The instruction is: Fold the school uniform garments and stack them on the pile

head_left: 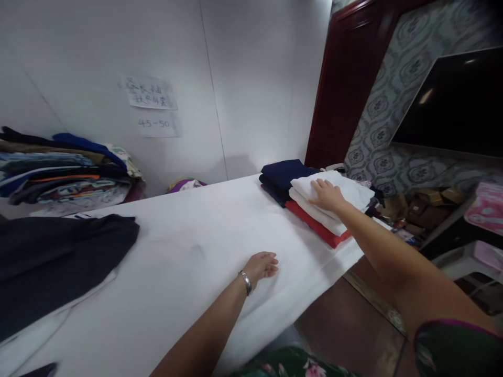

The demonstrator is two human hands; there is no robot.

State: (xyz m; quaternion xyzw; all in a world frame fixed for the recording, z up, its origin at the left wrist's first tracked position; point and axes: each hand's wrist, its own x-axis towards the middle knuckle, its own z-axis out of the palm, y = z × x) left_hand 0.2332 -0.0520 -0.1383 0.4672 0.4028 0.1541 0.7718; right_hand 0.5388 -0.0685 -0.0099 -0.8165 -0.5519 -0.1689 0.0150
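My right hand (327, 195) lies flat, fingers spread, on top of a folded white garment (349, 187) at the table's right end. Beneath that are more white layers, with a folded red garment (314, 225) at the bottom. Folded navy garments (288, 174) are stacked against the pile's left side. Over the bare white tabletop (188, 262), my left hand (262, 266) is held with its fingers loosely bent and a little apart, nothing in them. A silver bracelet (247, 283) circles that wrist.
Dark garments (58, 256) lie spread on the table's left end. A tall stack of folded clothes (66, 173) stands behind them by the wall. Paper signs (151, 97) hang on the white wall. Cardboard boxes (426, 209) and a white plastic chair (467, 262) are at the right.
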